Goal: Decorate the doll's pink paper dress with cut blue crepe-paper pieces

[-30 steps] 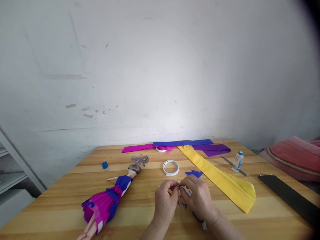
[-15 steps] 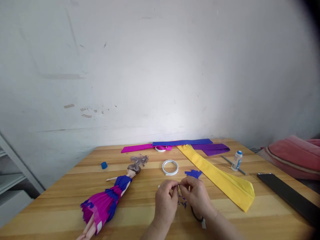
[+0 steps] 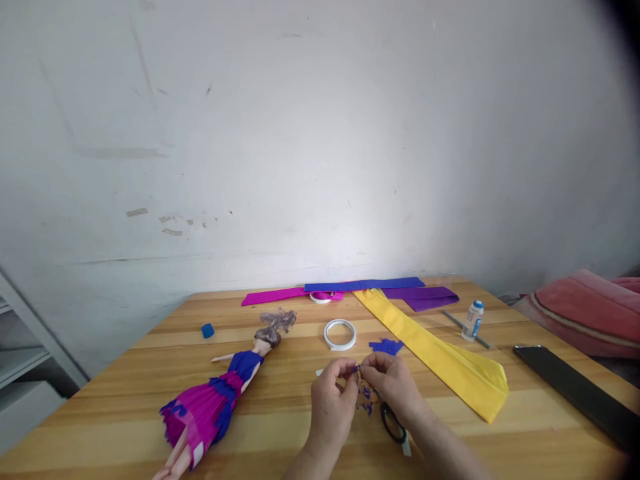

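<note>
A tiny blue paper scrap [image 3: 356,369] is pinched between the fingertips of the left hand [image 3: 331,402] and the right hand [image 3: 395,387], just above the wooden table [image 3: 280,427]. Scissors [image 3: 393,423] lie beneath the right wrist; a tape roll [image 3: 340,334] and a doll [image 3: 220,393] lie nearby.

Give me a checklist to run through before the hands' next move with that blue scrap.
1. Blue scrap pinched between both hands: ok.
2. Left hand and right hand fully in view: ok.
3. Scissors within reach, by the right wrist: ok.
4. Tape roll near, just beyond the hands: ok.
5. Doll lying apart from the hands: ok.
6. Glue bottle capped: cannot tell.
</note>
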Available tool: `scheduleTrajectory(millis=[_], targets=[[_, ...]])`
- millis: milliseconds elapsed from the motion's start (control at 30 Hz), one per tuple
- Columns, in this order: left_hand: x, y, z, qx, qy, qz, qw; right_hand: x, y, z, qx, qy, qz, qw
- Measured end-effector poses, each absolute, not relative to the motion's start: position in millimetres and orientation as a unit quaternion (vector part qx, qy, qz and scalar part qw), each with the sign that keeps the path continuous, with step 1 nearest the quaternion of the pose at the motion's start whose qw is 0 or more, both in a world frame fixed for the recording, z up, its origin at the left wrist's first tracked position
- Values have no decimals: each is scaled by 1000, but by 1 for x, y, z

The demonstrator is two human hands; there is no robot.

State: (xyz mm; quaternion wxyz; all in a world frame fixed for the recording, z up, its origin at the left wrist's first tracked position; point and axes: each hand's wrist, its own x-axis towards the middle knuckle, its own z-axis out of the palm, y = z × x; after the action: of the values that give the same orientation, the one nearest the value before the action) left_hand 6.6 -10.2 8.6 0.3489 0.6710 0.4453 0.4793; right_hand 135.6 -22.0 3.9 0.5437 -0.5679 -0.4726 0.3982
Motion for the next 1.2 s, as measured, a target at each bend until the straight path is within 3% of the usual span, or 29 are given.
scheduleTrajectory(millis=[300,633,1200], targets=[[5,-8,7,662,455,465,371,135,-25,11,-592,-504,366,512],[3,-6,8,663,458,472,357,140,-28,19,-578,-610,189,508],[4,-9,6,697,441,458,331,137,-30,19,-608,-608,175,479]])
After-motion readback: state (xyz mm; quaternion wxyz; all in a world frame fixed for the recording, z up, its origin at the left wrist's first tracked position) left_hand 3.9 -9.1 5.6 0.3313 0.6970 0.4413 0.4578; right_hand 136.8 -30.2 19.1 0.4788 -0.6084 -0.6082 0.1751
